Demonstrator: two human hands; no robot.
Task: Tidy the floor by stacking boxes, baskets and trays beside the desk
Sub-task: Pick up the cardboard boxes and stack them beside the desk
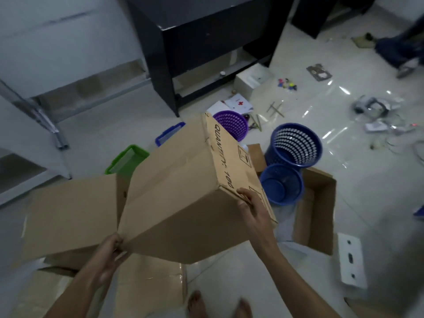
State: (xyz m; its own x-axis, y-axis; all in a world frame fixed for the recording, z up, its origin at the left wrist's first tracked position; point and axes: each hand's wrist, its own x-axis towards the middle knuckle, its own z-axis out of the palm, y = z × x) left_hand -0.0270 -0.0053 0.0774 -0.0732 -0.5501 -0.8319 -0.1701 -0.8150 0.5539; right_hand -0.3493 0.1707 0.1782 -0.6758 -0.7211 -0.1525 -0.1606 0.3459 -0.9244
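Cardboard box (183, 180) tilted, off the floor. My left hand (107, 255) pinches its bottom corner by the open flap, right hand (252, 210) fingers curl over its printed side's edge.

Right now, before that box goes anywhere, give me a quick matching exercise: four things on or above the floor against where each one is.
Things:
1. cardboard box
2. purple basket
3. green tray
4. small blue basket

Places:
A. on the floor, partly hidden behind the box's left side
B. lying on its side at the foot of the large blue basket
C. tilted in the air, held by the left hand and right hand
D. on the floor beyond the box's far corner, towards the black desk

Pairs: 1-C, 2-D, 3-A, 4-B
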